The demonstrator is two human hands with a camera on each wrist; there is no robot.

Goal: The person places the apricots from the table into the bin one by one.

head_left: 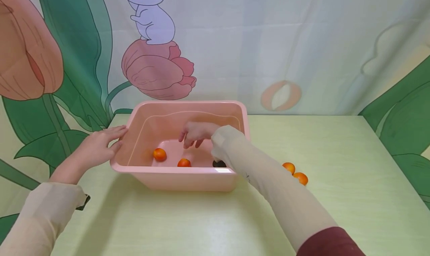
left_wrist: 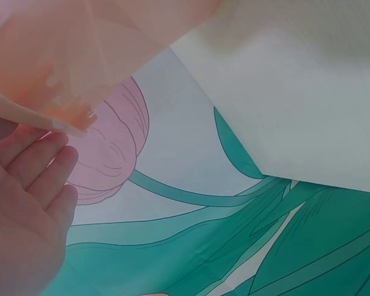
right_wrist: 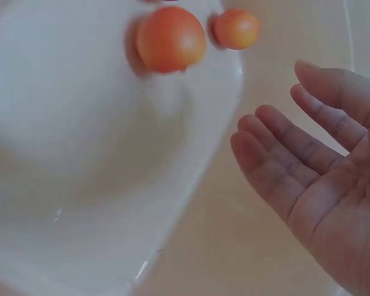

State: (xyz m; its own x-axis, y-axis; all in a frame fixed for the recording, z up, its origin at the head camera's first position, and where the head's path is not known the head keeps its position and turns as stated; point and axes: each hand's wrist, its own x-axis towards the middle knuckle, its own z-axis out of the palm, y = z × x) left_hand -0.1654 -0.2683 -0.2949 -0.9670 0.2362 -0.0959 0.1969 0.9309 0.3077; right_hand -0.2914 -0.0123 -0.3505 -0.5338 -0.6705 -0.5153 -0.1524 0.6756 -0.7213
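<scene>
A pink plastic basin [head_left: 188, 179] stands on the table. On its floor lie a small round orange-red fruit [head_left: 159, 154] near the left end and another fruit [head_left: 184, 163] by the front wall. My right hand [head_left: 199, 133] hangs inside the basin with loosely bent, spread fingers and holds nothing. In the right wrist view that hand [right_wrist: 314, 166] is palm-side visible, apart from two fruits [right_wrist: 171, 39]. My left hand [head_left: 99, 146] touches the basin's left rim from outside; its fingers [left_wrist: 40, 166] lie nearly straight along the rim in the left wrist view.
Two more orange-red fruits [head_left: 300, 178] lie on the pale table [head_left: 342, 166] right of the basin, partly behind my right sleeve [head_left: 268, 174]. Behind the table hangs a printed curtain [head_left: 228, 62] with flowers and an animal figure. A dark piece [head_left: 219, 164] shows under my right wrist.
</scene>
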